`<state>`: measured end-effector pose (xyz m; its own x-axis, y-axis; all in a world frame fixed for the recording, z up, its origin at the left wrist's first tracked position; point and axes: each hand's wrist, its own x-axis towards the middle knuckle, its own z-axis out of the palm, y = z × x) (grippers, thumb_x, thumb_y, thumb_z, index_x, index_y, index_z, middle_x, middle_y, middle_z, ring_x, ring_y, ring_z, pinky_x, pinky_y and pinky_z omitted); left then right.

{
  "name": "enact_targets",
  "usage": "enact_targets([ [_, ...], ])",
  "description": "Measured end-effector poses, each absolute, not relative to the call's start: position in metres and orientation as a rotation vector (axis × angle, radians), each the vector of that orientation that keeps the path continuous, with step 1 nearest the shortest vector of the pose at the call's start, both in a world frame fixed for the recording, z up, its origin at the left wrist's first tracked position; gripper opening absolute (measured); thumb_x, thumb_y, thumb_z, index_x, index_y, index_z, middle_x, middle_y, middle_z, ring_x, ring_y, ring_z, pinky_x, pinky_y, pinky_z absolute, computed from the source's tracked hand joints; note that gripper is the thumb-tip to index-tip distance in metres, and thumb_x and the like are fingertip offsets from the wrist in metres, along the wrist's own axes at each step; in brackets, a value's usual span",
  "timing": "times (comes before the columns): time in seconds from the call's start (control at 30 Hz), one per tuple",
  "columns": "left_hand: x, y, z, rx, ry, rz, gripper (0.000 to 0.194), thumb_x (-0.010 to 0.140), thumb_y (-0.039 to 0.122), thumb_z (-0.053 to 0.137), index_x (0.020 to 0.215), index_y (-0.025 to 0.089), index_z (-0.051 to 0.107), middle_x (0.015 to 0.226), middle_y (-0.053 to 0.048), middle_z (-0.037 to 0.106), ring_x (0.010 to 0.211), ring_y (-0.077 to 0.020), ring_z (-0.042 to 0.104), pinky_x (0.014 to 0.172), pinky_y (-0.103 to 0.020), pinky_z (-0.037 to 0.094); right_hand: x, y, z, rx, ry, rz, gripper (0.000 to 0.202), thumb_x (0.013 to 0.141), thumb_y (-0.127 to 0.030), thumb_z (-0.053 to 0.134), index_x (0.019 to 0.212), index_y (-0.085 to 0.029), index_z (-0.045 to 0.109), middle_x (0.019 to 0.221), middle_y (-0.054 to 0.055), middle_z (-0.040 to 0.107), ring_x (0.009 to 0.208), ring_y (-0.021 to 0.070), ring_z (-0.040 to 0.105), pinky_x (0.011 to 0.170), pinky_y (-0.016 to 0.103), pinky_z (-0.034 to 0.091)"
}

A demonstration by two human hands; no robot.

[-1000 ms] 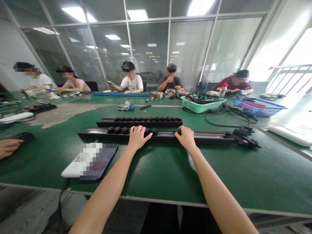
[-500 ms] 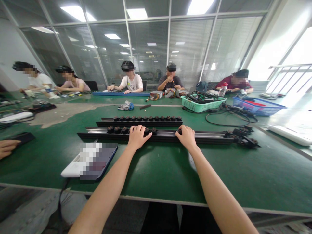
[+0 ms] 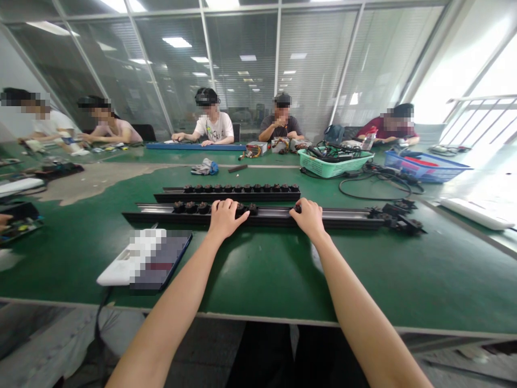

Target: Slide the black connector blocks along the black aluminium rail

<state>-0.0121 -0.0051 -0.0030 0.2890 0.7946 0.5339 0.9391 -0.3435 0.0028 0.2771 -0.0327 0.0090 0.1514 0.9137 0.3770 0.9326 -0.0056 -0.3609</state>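
Observation:
A long black rail [image 3: 270,222] with a silvery channel lies crosswise on the table in front of me. Several round black parts [image 3: 190,207] sit in its left half. My left hand [image 3: 223,218] is closed over the rail among these parts, fingers over the far side and thumb along the near side. To the right, my right hand [image 3: 310,216] pinches a small black round part [image 3: 298,208] at the channel; the fingers hide most of it. Behind lies a shorter black rail [image 3: 226,197] holding a row of similar round parts.
Loose black parts [image 3: 406,222] lie at the long rail's right end. A phone [image 3: 175,248] and a white device lie at left front. Farther back are a grey-blue glove [image 3: 205,167], a green basket [image 3: 335,166] of cables and a blue basket [image 3: 428,167]. Several people sit opposite.
The camera view has tilted and shifted slightly, so everything sits a little higher in the picture. Both hands keep their places on the rail. At far left, another person's hand has moved mostly out of view.

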Motion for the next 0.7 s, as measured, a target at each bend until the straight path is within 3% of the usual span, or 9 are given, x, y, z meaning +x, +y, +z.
enact_targets([
  [0.7,-0.01,-0.004,-0.002,-2.252,-1.56,-0.664,0.057,0.099,0.063,0.04,0.119,0.017,0.068,0.119,-0.016,0.065,0.116,-0.0336,0.056,0.113,-0.051,0.031,0.29,-0.029,0.009,-1.929,-1.737,-0.029,0.026,0.091,-0.034,0.055,0.108,-0.018,0.065,0.109,0.013,0.071,0.105,0.029,0.059,0.087,0.037,0.036],
])
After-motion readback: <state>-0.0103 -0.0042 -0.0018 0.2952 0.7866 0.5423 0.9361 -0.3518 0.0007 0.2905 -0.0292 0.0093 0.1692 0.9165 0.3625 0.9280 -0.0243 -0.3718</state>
